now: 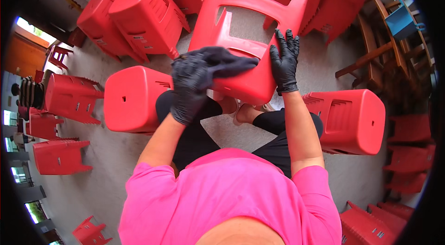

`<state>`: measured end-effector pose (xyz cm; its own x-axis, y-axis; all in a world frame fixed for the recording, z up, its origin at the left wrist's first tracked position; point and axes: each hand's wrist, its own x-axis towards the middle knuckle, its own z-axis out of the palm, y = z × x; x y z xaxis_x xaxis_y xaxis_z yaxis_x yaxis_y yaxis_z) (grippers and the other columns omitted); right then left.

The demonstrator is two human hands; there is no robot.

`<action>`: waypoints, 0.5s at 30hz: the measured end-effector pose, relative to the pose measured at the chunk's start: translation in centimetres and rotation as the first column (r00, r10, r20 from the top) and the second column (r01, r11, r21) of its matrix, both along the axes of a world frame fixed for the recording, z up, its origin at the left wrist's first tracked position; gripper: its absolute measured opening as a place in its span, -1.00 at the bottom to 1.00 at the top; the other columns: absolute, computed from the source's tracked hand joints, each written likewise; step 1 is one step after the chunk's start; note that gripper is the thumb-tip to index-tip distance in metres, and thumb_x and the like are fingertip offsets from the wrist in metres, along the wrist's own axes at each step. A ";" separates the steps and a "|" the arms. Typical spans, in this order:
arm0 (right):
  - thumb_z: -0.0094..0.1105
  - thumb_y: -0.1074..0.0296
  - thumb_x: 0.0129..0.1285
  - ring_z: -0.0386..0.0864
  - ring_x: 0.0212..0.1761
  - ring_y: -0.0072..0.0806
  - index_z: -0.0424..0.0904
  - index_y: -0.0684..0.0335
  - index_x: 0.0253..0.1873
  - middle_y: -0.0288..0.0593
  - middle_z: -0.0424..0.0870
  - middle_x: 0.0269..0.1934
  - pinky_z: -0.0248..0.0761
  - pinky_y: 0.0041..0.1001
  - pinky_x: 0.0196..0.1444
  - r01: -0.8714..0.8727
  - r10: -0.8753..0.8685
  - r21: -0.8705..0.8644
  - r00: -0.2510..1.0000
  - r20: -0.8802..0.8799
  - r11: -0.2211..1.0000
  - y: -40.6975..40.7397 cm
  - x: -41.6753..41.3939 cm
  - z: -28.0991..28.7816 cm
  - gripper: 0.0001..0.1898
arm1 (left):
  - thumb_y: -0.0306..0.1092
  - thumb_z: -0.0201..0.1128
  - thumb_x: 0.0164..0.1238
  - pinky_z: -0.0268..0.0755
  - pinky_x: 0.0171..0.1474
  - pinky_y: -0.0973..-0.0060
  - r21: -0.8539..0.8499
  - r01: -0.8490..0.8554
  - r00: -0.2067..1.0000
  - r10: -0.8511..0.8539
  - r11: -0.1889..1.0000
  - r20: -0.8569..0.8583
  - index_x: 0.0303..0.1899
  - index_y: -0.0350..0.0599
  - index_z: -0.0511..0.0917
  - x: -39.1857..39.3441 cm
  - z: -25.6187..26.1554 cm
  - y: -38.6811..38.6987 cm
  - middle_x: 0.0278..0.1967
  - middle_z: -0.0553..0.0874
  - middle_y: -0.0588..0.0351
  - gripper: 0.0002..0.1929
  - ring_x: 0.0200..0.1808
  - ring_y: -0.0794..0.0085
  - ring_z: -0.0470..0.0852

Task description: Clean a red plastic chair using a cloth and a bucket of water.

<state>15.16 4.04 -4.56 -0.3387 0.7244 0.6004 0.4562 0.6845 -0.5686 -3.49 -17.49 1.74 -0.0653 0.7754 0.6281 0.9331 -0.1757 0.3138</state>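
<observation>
A red plastic stool [257,81] lies tipped over in front of me, its legs pointing away and its seat end near my feet. My left hand [190,86], in a black glove, grips a dark cloth [231,66] that rests against the stool's near side. Part of that hand is blurred. On the other side, my right hand [285,62], also in a black glove, lies against the stool's side near a leg, fingers spread along the plastic. The seat's top face is hidden from this angle.
Red stool stacks stand close at my left [130,100] and right [359,123]. More stacks [142,15] rise beyond the tipped stool. Wooden furniture [386,46] with a blue container [400,22] is at the far right. A person in striped clothing [31,92] is far left.
</observation>
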 end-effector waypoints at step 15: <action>0.25 0.06 0.25 -0.12 0.57 0.20 0.31 -0.03 0.45 0.05 0.09 0.54 -0.12 -0.05 0.55 0.002 -0.004 0.022 0.995 0.100 1.000 0.4 -0.3 -0.3 -0.33 | -0.20 0.25 0.03 0.09 0.35 -0.01 0.006 0.021 0.994 -0.020 1.000 -0.111 0.03 0.00 0.63 8.8 -3.3 3.0 0.12 0.57 0.06 -0.55 0.24 0.15 0.44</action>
